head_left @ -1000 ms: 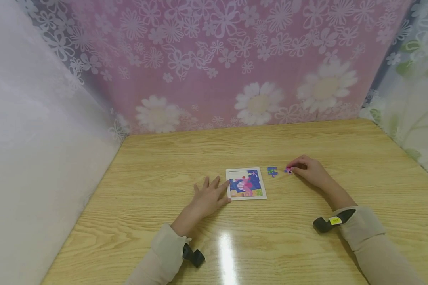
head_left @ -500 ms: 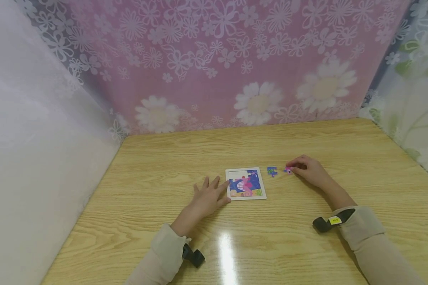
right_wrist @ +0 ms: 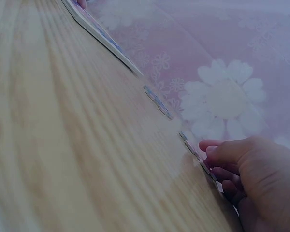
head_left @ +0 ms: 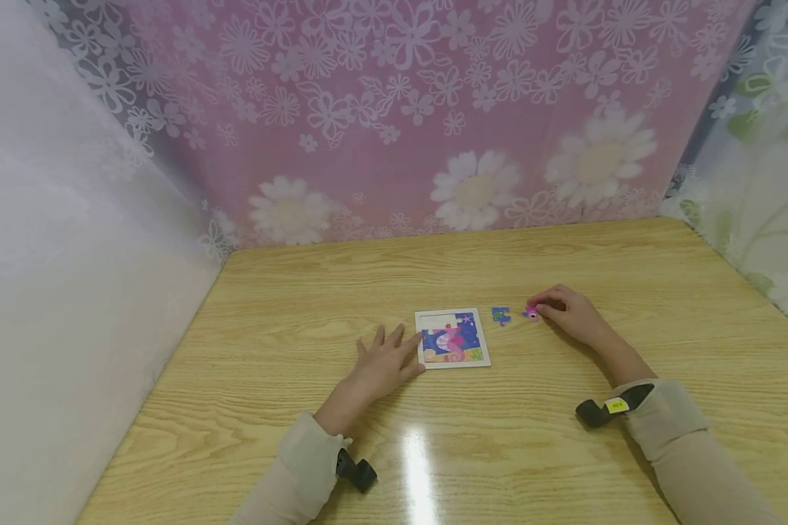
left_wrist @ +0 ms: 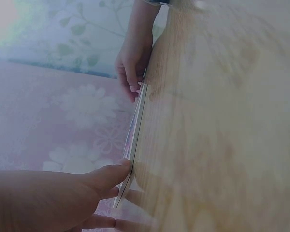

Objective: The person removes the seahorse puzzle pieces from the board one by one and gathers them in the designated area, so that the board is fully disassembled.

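A small jigsaw puzzle [head_left: 456, 367] with a white border and a seahorse picture lies flat on the table; a white gap shows at its upper left. My left hand [head_left: 382, 368] rests with spread fingers at its left edge, thumb against the lower corner. To the right, my right hand [head_left: 573, 315] pinches a pink jigsaw piece [head_left: 532, 313] with an eye printed on it, held low at the tabletop. Part of that piece is hidden by the fingers. Between puzzle and right hand lies a loose blue and green jigsaw piece [head_left: 500, 316].
The wood-grain table [head_left: 341, 277] ends at a pink flowered curtain [head_left: 381, 168] behind. Pale hangings close off the left and right sides. Each sleeve cuff carries a black wrist camera [head_left: 357, 472].
Both hands stay in place. The pink piece has turned very slightly under the right fingers.
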{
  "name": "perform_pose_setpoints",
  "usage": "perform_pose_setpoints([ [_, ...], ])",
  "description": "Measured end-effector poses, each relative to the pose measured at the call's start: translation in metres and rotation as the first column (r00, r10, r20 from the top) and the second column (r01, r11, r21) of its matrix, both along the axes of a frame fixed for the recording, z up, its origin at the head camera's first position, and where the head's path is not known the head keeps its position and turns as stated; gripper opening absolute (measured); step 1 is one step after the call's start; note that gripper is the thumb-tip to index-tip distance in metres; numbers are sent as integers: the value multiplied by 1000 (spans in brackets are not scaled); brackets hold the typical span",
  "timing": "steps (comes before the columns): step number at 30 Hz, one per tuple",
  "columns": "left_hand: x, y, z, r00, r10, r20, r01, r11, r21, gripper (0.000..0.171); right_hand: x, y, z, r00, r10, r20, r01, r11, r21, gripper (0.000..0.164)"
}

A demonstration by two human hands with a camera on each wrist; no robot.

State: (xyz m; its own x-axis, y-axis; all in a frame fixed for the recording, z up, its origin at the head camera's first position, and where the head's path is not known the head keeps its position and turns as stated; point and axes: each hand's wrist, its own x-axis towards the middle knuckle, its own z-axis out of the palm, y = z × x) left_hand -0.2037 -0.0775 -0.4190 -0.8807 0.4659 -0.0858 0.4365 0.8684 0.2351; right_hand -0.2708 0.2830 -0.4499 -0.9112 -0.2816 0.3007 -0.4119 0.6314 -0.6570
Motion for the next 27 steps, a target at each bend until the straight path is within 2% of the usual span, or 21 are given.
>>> perform_pose_setpoints([
  [9,1,-1,2,1000,-1,1,1,1000,-5,58,1,0,1,999,-31,38,32,999,-38,21],
  [15,2,-2,2,1000,0,-5,0,1000,-6,58,0,-4,4,999,-44,22,46,992,-120,20],
  [19,1,-2,1,1000,4,-3,-4,1000,-10,58,1,-14,13,1000,-11,-10,10,987,-158,18],
  [23,1,-1,1,1000,8,7,-8,1000,-11,58,3,-30,25,998,48,-44,-53,991,-119,17],
  [27,0,1,1,1000,8,13,-8,1000,-10,58,2,-48,32,992,119,-38,-122,990,-74,17],
])
